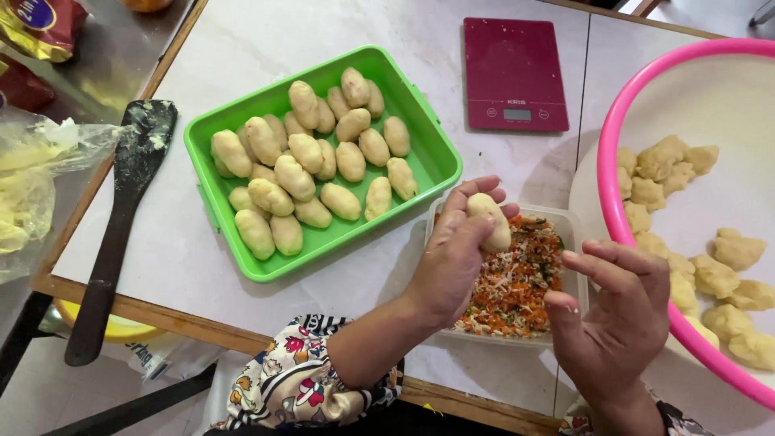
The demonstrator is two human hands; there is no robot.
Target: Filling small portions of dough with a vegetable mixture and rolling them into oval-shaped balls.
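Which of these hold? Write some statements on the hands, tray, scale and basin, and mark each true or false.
1. The left hand holds a dough piece. True.
2. The right hand grips a spoon. False: it is empty, fingers loosely curled.
3. The green tray holds shaped dough rolls. True.
4. The scale has dough on it. False: nothing lies on it.
5. The pink basin holds rough dough lumps. True.

My white marble-look table carries a green tray near its middle, a red kitchen scale toward the far edge and a black spatula along its left edge. A clear tub of filling sits near the front edge, with a pink-rimmed basin at the right.
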